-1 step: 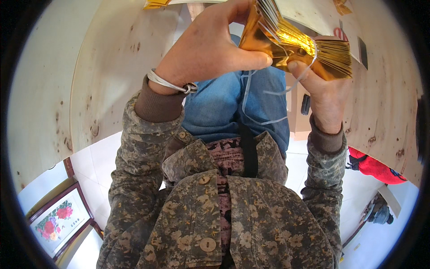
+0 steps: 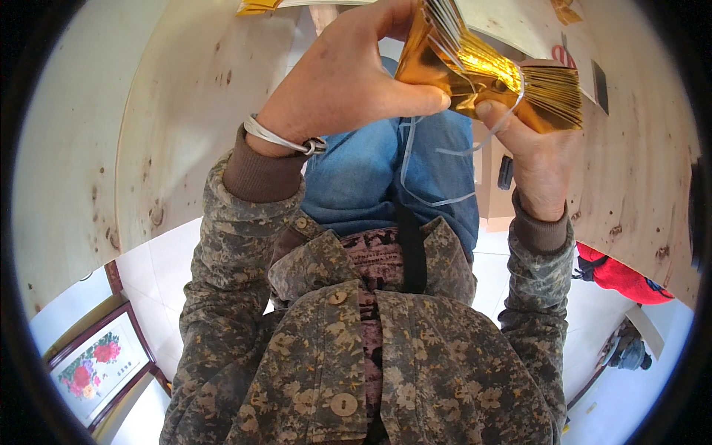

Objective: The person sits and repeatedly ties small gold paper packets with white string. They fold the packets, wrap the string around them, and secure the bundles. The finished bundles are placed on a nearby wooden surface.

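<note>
A bundle of folded gold foil paper [image 2: 489, 65] is held up at the top of the view, over my knees. Its pleated ends fan out at both sides and the middle is pinched narrow. My left hand [image 2: 356, 78] grips the left part, thumb along the lower edge, with the other fingers mostly hidden behind. From the right, my right hand [image 2: 538, 152] closes on it, thumb pressed near the narrow middle. A thin whitish string [image 2: 437, 203] loops around the right part of the bundle, and its loose length dangles above my jeans [image 2: 348, 178].
Pale wooden boards [image 2: 178, 111] with knots curve round both sides. Red-handled scissors [image 2: 562, 55] and a dark flat piece [image 2: 600, 87] lie beyond my right hand. More gold paper [image 2: 257, 7] shows at the top edge. A framed flower picture [image 2: 100, 363] stands lower left; a red item [image 2: 630, 280] sits lower right.
</note>
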`<state>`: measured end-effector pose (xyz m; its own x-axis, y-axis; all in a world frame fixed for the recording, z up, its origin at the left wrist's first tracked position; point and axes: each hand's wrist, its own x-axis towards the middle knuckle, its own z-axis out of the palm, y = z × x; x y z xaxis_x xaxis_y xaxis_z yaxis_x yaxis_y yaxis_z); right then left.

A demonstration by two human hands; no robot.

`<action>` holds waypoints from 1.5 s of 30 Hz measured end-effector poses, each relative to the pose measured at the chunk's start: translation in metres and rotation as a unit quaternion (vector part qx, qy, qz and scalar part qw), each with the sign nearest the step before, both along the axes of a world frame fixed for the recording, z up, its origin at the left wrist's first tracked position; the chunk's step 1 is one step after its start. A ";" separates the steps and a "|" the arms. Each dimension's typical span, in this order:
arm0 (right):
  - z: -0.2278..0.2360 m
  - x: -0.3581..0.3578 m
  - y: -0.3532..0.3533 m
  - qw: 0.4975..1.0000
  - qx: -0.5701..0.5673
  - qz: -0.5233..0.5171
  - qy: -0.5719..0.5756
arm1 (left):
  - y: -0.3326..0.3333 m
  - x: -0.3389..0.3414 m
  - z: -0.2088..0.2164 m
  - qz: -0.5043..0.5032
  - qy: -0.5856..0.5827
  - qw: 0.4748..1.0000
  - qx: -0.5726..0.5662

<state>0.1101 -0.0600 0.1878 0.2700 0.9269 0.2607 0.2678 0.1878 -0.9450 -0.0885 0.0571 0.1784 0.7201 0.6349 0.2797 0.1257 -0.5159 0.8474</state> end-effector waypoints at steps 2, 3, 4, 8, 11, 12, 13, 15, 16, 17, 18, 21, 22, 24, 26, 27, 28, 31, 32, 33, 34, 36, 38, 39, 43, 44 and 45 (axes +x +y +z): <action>-0.001 -0.001 -0.001 1.000 0.004 -0.006 0.009 | 0.000 0.002 -0.001 -0.002 -0.006 1.000 0.019; -0.002 -0.001 -0.001 1.000 0.003 -0.008 0.011 | 0.000 0.002 -0.002 -0.002 -0.008 1.000 0.028; -0.003 -0.001 -0.002 1.000 0.001 -0.010 0.013 | -0.001 0.003 -0.002 0.002 -0.010 1.000 0.021; -0.006 0.001 -0.002 1.000 0.016 -0.011 0.020 | -0.005 0.006 -0.010 0.010 -0.034 0.999 -0.035; -0.007 0.005 -0.002 1.000 0.018 -0.007 -0.002 | -0.009 0.010 -0.016 0.006 -0.062 0.995 -0.080; -0.007 0.006 -0.003 1.000 0.012 -0.010 -0.009 | -0.010 0.012 -0.018 0.005 -0.072 0.993 -0.093; -0.007 0.006 -0.003 1.000 0.007 -0.012 -0.009 | -0.010 0.014 -0.020 -0.012 -0.094 0.991 -0.094; -0.007 0.007 -0.005 1.000 -0.004 -0.022 -0.016 | -0.010 0.017 -0.022 -0.045 -0.137 0.985 -0.097; -0.007 0.008 -0.006 0.999 -0.011 -0.030 -0.022 | -0.009 0.018 -0.022 -0.046 -0.124 0.988 -0.077; -0.008 0.008 -0.007 0.999 -0.015 -0.037 -0.018 | -0.008 0.019 -0.021 -0.047 -0.110 0.991 -0.056; -0.008 0.008 -0.007 0.999 -0.011 -0.034 -0.024 | -0.008 0.019 -0.021 -0.047 -0.097 0.994 -0.035; -0.009 0.008 -0.008 1.000 0.001 -0.024 -0.020 | -0.008 0.020 -0.019 -0.032 -0.056 0.995 -0.071; -0.009 0.008 -0.008 0.999 0.001 -0.019 -0.026 | -0.010 0.021 -0.020 -0.027 -0.073 0.994 -0.074; -0.010 0.008 -0.008 0.999 0.007 -0.005 -0.031 | -0.012 0.022 -0.022 -0.017 -0.109 0.991 -0.079; -0.010 0.008 -0.009 0.999 0.019 0.016 -0.028 | -0.011 0.022 -0.023 -0.013 -0.109 0.992 -0.067; -0.011 0.008 -0.010 0.999 0.006 0.023 -0.028 | -0.010 0.022 -0.024 -0.012 -0.110 0.992 -0.060; -0.010 0.009 -0.010 0.999 -0.007 0.030 -0.028 | -0.007 0.024 -0.025 -0.035 -0.127 0.990 -0.055; -0.013 0.007 -0.012 0.999 -0.007 0.000 -0.033 | -0.007 0.031 -0.023 -0.068 -0.165 0.982 -0.056; -0.014 0.007 -0.012 0.999 -0.001 -0.018 -0.036 | -0.010 0.033 -0.022 -0.054 -0.169 0.982 -0.066; -0.014 0.008 -0.012 0.999 0.003 -0.023 -0.042 | -0.014 0.032 -0.019 -0.045 -0.164 0.984 -0.061; -0.014 0.009 -0.012 0.998 0.006 -0.027 -0.049 | -0.017 0.032 -0.017 -0.035 -0.160 0.985 -0.057; -0.014 0.010 -0.009 0.998 0.022 -0.029 -0.046 | -0.021 0.030 -0.014 -0.029 -0.145 0.988 -0.034; -0.014 0.012 -0.007 0.998 0.039 -0.030 -0.028 | -0.016 0.035 -0.015 -0.034 -0.151 0.987 -0.038; -0.014 0.012 -0.007 0.998 0.049 -0.027 -0.023 | -0.014 0.037 -0.018 -0.040 -0.162 0.985 -0.049; -0.012 0.013 -0.009 0.998 0.043 -0.037 -0.021 | -0.011 0.045 -0.021 -0.064 -0.199 0.973 -0.103; -0.011 0.013 -0.009 0.998 0.035 -0.040 -0.027 | -0.012 0.046 -0.019 -0.066 -0.197 0.971 -0.117; -0.011 0.013 -0.009 0.998 0.039 -0.037 -0.015 | -0.015 0.046 -0.013 -0.064 -0.193 0.973 -0.111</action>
